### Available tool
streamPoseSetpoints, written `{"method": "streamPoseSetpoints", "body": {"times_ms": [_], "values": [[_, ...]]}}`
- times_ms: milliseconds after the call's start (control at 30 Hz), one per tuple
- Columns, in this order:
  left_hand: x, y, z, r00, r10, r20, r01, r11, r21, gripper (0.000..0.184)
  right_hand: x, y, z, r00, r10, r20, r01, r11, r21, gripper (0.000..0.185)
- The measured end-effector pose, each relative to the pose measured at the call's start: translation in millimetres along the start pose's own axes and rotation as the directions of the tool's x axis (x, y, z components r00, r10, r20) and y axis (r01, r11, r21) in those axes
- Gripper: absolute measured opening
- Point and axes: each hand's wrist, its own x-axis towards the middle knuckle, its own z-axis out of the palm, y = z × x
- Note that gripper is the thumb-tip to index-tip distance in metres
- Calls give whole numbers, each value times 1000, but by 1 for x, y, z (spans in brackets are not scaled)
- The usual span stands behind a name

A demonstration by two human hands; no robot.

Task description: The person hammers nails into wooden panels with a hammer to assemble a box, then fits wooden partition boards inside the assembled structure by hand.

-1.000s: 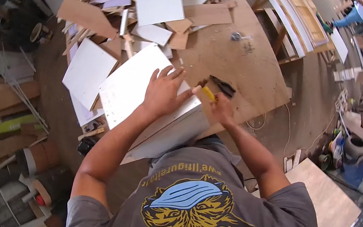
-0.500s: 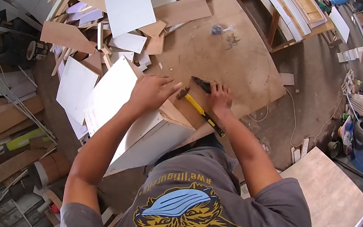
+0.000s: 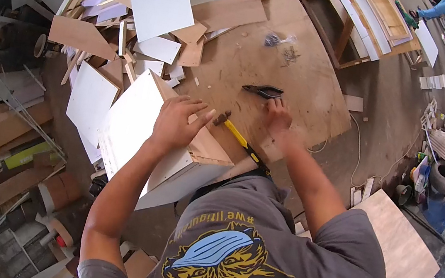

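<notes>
My left hand lies open with spread fingers on the upper edge of a white board box with bare wood edges. Slightly blurred, my right hand is over the plywood, its fingers bent and partly hidden. Just beyond those fingertips lie black-handled pliers on the plywood sheet. Between my two hands rests a hammer with a yellow and black handle, its head towards my left hand.
Offcuts of white and brown board are heaped at the far left of the plywood. A small plastic bag lies beside loose nails. A wooden frame table stands at the back right, and a large board leans at my right.
My right hand has come off the pliers and drawn back towards me. The pliers now lie free on the plywood. My left hand stays on the box.
</notes>
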Motion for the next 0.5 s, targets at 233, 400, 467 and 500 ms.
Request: {"method": "streamPoseSetpoints", "body": {"times_ms": [233, 400, 467, 500], "values": [[0, -2, -2, 999, 1, -44, -8, 988, -157, 44, 0, -27, 10, 987, 160, -26, -159, 987, 36, 11], [-4, -2, -6, 988, 15, -156, -61, 954, -294, 37, 6, -44, -3, 968, 250, -5, -231, 904, 359, 10], [-6, -5, -12, 986, -18, -163, -47, 921, -386, 37, 19, -80, -51, 974, 226, 18, -193, 786, 587, 12], [-7, -7, -15, 986, -34, -165, -42, 901, -432, 38, 25, -105, -88, 983, 182, 11, -145, 742, 655, 15]]}}
